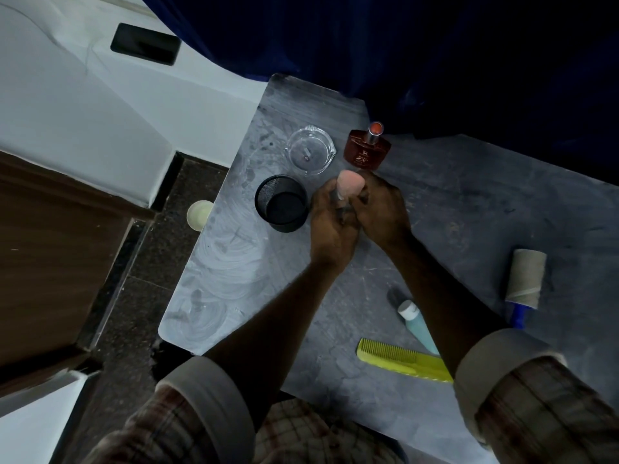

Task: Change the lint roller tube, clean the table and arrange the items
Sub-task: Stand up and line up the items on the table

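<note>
Over the grey table, my left hand and my right hand are closed together around a pink makeup sponge and a thin dark stick-like item that is mostly hidden in my fingers. Just left of my hands stands a black mesh cup. The lint roller, with a bare cardboard tube on a blue handle, lies at the table's right side, well apart from both hands.
A glass ashtray and a brown perfume bottle stand behind my hands. A teal tube and a yellow comb lie near the front edge under my right forearm. A blue curtain hangs at the back. The floor drops off on the left.
</note>
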